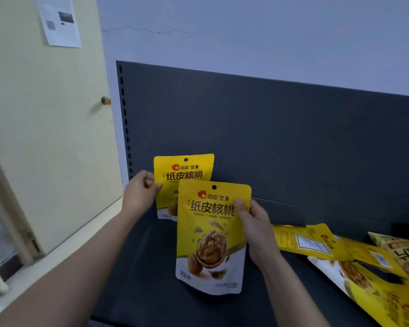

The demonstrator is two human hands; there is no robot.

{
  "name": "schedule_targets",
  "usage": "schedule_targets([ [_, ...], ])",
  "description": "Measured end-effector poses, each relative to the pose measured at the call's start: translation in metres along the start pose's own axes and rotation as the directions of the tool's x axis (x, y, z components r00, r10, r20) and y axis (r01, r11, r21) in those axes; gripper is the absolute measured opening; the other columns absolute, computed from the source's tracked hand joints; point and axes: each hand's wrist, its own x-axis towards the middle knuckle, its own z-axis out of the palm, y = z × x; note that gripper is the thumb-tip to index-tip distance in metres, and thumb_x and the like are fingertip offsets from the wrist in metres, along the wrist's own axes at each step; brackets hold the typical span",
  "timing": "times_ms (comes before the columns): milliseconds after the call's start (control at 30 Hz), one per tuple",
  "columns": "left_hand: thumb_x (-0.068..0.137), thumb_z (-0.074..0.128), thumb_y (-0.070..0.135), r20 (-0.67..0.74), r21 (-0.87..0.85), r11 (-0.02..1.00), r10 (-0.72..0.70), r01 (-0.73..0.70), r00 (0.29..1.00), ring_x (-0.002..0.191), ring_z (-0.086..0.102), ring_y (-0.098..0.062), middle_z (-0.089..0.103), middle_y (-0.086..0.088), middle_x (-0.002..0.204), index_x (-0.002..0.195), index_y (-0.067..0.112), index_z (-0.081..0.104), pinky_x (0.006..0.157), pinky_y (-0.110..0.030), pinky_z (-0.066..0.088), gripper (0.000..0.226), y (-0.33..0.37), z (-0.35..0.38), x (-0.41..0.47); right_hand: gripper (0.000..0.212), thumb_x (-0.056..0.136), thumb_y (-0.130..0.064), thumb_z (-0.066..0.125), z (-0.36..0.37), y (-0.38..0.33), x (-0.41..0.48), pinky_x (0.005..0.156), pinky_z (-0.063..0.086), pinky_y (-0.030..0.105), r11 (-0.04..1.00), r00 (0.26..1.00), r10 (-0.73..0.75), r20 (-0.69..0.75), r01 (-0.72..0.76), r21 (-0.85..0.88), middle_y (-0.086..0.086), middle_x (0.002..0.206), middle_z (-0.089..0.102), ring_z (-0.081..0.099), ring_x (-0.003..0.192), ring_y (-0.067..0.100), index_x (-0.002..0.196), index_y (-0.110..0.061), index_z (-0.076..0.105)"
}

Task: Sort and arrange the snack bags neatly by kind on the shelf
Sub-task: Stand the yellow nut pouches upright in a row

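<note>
- The dark grey shelf [293, 138] fills most of the view, with an upright back panel and a flat deck below it.
- A cream door [45, 126] stands to the left of the shelf.
- A pile of yellow snack bags [316, 244] lies flat and overlapping on the right of the deck, some with the label side up. A beige bag [401, 251] of another print sits at its far right edge.
- The front walnut bag [210, 239] is upright near the middle of the deck, face forward, and covers the lower right corner of the bag behind it. Whether its base touches the deck cannot be told.
- The rear walnut bag [183, 171] stands upright, close to the back panel at the shelf's left end.
- The right hand [255, 223] grips the front bag's right edge, thumb on the face and fingers behind.
- The left hand [139, 190] pinches the rear bag's left edge with curled fingers.
- A printed paper sheet [59, 20] is stuck high on the door.
- A small door knob [106, 100] sits at the door's right edge.
</note>
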Motion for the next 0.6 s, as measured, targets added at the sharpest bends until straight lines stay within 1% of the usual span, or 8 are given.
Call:
schedule_targets([
  [33, 0.09, 0.063, 0.012, -0.005, 0.008, 1.0, -0.006, 0.006, 1.0, 0.073, 0.051, -0.024, 0.054, -0.005, 0.072, 0.071, 0.016, 0.048, 0.063, -0.033, 0.041, 0.025, -0.004, 0.0, 0.0, 0.016, 0.099, -0.019, 0.053, 0.001, -0.002, -0.001, 0.073, 0.059, 0.032, 1.0, 1.0, -0.012, 0.004, 0.012, -0.015, 0.0, 0.093, 0.076, 0.072, 0.085, 0.016, 0.099, -0.018, 0.068],
  [100, 0.091, 0.06, 0.009, -0.005, -0.007, 1.0, -0.016, 0.016, 1.0, 0.068, 0.044, -0.022, 0.048, -0.003, 0.067, 0.061, 0.016, 0.04, 0.06, -0.032, 0.035, 0.037, -0.008, 0.0, 0.001, 0.015, 0.098, -0.013, 0.054, 0.0, -0.006, -0.003, 0.074, 0.059, 0.034, 0.995, 0.998, -0.062, 0.011, 0.062, -0.082, 0.0, 0.095, 0.075, 0.072, 0.088, 0.016, 0.099, -0.02, 0.067],
  [233, 0.094, 0.054, 0.005, 0.06, -0.039, 0.999, -0.023, 0.025, 0.998, 0.068, 0.047, -0.022, 0.048, -0.007, 0.068, 0.062, 0.015, 0.04, 0.064, -0.038, 0.046, 0.037, 0.005, 0.003, 0.006, 0.012, 0.097, -0.01, 0.055, -0.004, -0.013, -0.002, 0.075, 0.055, 0.047, 0.972, 0.988, -0.153, -0.002, 0.15, -0.183, 0.01, 0.087, 0.071, 0.066, 0.08, 0.021, 0.092, -0.018, 0.063],
  [367, 0.095, 0.054, 0.006, 0.147, -0.062, 0.997, -0.034, 0.043, 0.989, 0.078, 0.062, -0.032, 0.063, -0.021, 0.083, 0.074, 0.006, 0.055, 0.065, -0.036, 0.055, 0.021, 0.013, 0.01, 0.015, 0.015, 0.097, -0.015, 0.056, -0.008, -0.015, -0.003, 0.074, 0.052, 0.054, 0.95, 0.978, -0.206, 0.021, 0.205, -0.235, 0.018, 0.082, 0.065, 0.058, 0.075, 0.033, 0.085, -0.016, 0.064],
  [433, 0.095, 0.055, 0.006, 0.169, -0.058, 0.997, -0.045, 0.055, 0.985, 0.08, 0.065, -0.033, 0.066, -0.022, 0.088, 0.075, 0.004, 0.057, 0.062, -0.033, 0.055, 0.02, 0.014, 0.014, 0.019, 0.012, 0.094, -0.013, 0.061, -0.012, -0.018, -0.003, 0.067, 0.05, 0.046, 0.935, 0.972, -0.233, 0.018, 0.229, -0.272, 0.016, 0.076, 0.062, 0.056, 0.072, 0.033, 0.085, -0.008, 0.066],
  [500, 0.095, 0.053, 0.005, 0.174, -0.042, 0.997, -0.052, 0.06, 0.983, 0.072, 0.062, -0.026, 0.063, -0.017, 0.08, 0.069, 0.008, 0.052, 0.054, -0.023, 0.049, 0.027, 0.015, 0.018, 0.018, 0.018, 0.091, -0.012, 0.066, -0.017, -0.022, -0.002, 0.058, 0.039, 0.029, 0.902, 0.961, -0.277, 0.026, 0.269, -0.339, 0.004, 0.064, 0.046, 0.042, 0.061, 0.017, 0.077, 0.0, 0.062],
  [533, 0.095, 0.053, 0.004, 0.172, -0.046, 0.997, -0.06, 0.069, 0.983, 0.07, 0.06, -0.023, 0.061, -0.013, 0.077, 0.067, 0.009, 0.05, 0.052, -0.02, 0.047, 0.029, 0.014, 0.021, 0.018, 0.024, 0.09, -0.011, 0.067, -0.019, -0.024, -0.002, 0.055, 0.035, 0.022, 0.886, 0.956, -0.291, 0.035, 0.283, -0.367, -0.003, 0.061, 0.042, 0.038, 0.058, 0.01, 0.07, 0.0, 0.059],
  [600, 0.095, 0.054, 0.004, 0.171, -0.088, 0.992, -0.08, 0.096, 0.982, 0.075, 0.062, -0.025, 0.062, -0.01, 0.077, 0.066, 0.011, 0.051, 0.058, -0.027, 0.053, 0.029, 0.01, 0.025, 0.02, 0.036, 0.09, -0.008, 0.066, -0.022, -0.025, -0.002, 0.048, 0.03, 0.014, 0.872, 0.951, -0.306, 0.05, 0.301, -0.387, -0.014, 0.053, 0.038, 0.033, 0.051, 0.003, 0.058, -0.011, 0.049],
])
